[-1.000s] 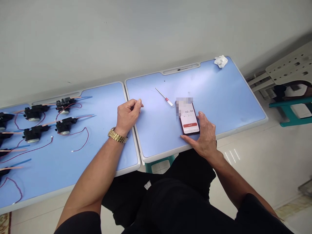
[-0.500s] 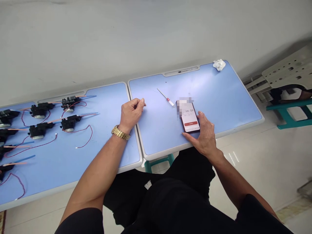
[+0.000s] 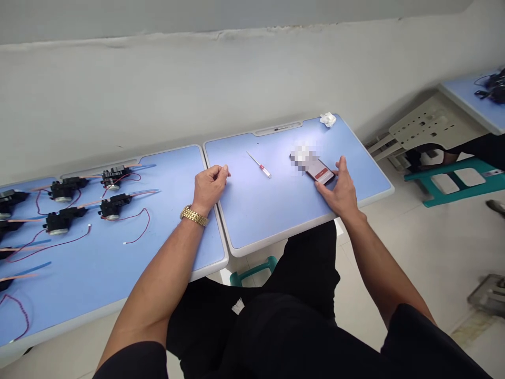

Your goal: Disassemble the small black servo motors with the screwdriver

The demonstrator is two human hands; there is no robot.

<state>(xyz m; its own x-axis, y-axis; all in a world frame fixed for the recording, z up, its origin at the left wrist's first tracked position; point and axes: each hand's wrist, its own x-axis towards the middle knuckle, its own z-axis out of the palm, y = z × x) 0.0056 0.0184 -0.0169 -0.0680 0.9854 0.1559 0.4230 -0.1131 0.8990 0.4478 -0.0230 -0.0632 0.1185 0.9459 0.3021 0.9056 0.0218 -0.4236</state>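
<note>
My left hand (image 3: pixel 210 188), a gold watch on its wrist, rests in a loose fist on the blue tabletop over the seam of the two tables. Nothing shows in its curled fingers. My right hand (image 3: pixel 340 190) grips the near end of a smartphone (image 3: pixel 324 175), thumb at one side and fingers at the other, with the index finger raised. A red button shows on the phone's lit screen, whose far part is blurred out. Between my hands lies a screwdriver (image 3: pixel 259 166) with a clear and red handle, apart from both.
Several black motor units (image 3: pixel 65 213) with red wires and blue and orange strips stand in rows on the left table (image 3: pixel 118 273). Crumpled white tissue (image 3: pixel 327 120) lies at the right table's far corner. A green stool (image 3: pixel 461 181) stands at right; another table (image 3: pixel 469 100) is beyond.
My right hand has pushed the phone farther up the table and turned it, its far end swinging left. The index finger has lifted. My left hand stays put; the view has shifted right.
</note>
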